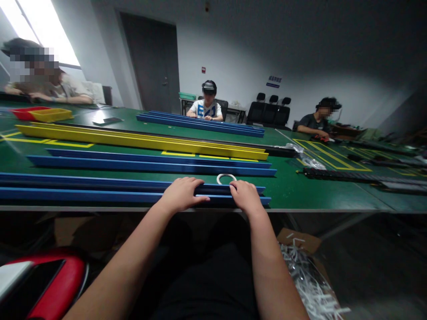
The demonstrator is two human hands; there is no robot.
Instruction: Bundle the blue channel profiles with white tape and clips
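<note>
left hand (182,194) palm down on the nearest blue channel (100,190), fingers laid flat and close together over its top, thumb along the near side. right hand (244,196) likewise flat on the same channel, fingers together and curled slightly over the far lip. the hands rest near one another, a short stretch of blue showing between them. neither grips; both press down.

this channel lies along the near edge of the green table (293,186), nearly flush with the grey rim, its right end stopping just right of the right hand. a white ring (226,178) lies on the table just beyond the channel, between the two hands.

farther out, a second blue channel (150,162), then a yellow channel (140,140), then more blue rails (200,122) near a seated person in a white shirt (207,106). strips of bare green run between each.

right of the channel ends, open green surface up to a black rail (360,177) and yellow floor-style tape markings (330,155).

below the table edge: a cardboard box of white strips (307,275) at right, a red chair (56,280) at left.
</note>
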